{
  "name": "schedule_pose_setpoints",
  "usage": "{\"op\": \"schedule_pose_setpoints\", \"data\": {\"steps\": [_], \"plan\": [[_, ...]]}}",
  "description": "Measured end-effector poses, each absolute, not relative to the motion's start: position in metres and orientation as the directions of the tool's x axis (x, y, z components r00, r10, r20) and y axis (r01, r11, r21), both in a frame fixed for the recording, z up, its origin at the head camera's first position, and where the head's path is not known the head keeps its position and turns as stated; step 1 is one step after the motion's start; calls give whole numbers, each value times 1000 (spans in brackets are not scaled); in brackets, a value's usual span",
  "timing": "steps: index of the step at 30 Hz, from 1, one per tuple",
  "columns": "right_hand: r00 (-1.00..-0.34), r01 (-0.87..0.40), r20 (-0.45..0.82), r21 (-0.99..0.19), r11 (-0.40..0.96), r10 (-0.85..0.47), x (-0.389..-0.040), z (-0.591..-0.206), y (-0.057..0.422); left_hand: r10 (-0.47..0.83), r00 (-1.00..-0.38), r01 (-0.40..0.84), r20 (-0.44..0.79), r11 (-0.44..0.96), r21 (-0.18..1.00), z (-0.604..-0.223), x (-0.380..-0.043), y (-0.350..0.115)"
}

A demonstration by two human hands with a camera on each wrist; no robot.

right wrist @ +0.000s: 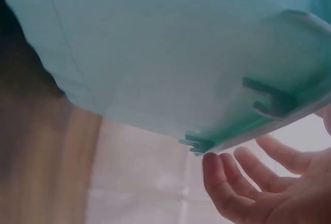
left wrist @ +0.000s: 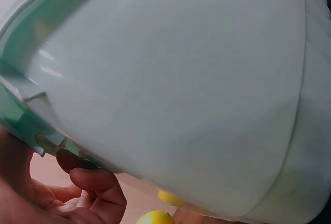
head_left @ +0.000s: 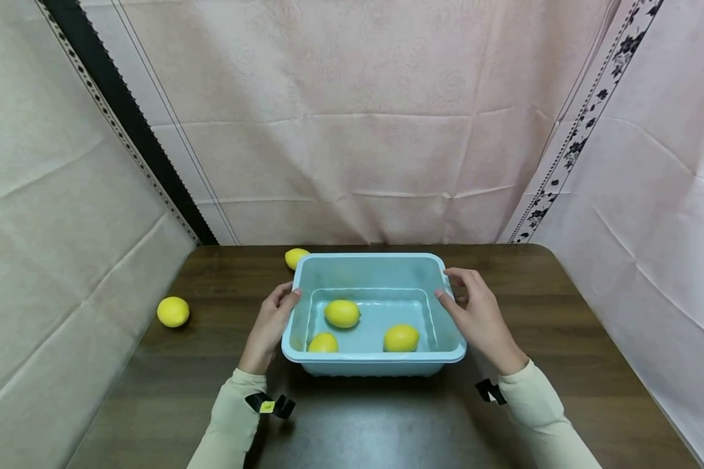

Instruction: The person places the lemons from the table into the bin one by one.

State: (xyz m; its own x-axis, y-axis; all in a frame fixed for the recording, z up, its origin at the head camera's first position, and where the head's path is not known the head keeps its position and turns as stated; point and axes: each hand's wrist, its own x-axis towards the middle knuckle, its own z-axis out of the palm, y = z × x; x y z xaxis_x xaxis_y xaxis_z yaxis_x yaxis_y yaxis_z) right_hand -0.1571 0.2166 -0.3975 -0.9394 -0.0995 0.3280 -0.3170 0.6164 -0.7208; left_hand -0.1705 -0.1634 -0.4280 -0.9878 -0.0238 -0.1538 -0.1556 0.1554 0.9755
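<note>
A light-blue plastic tub (head_left: 375, 368) is level in front of me, with three yellow lemons inside. One lemon (head_left: 341, 314) lies left of the middle, another (head_left: 401, 338) at the front right, and a third lemon (head_left: 323, 342) at the front left, partly hidden by the rim. My left hand (head_left: 270, 322) grips the tub's left rim, its fingers curled below the edge in the left wrist view. On the right rim, my right hand (head_left: 484, 319) holds with thumb above and fingertips against the outer edge. Whether the tub's base touches the table cannot be told.
A loose lemon (head_left: 173, 312) lies on the brown wooden table (head_left: 375, 423) at the left. Another lemon (head_left: 296, 257) sits behind the tub's back left corner, partly covered by it. Pale cloth (head_left: 352, 156) hangs around the table's back and sides.
</note>
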Motion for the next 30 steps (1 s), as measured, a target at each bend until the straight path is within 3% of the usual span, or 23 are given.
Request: {"op": "schedule_pose_setpoints", "data": {"steps": [9, 20, 30], "plan": [[-980, -142, 192, -844, 518, 44, -170, -409, 217, -19, -990, -144, -142, 141, 980, -426, -170, -164], [-997, 26, 12, -890, 455, 82, -175, -413, 216, -16, -985, -170, -170, 145, 975, -428, -170, -164], [-983, 182, -180, -935, 303, 34, -179, -416, 222, -7, -985, -169, -170, 145, 975, -425, -170, -164]]}}
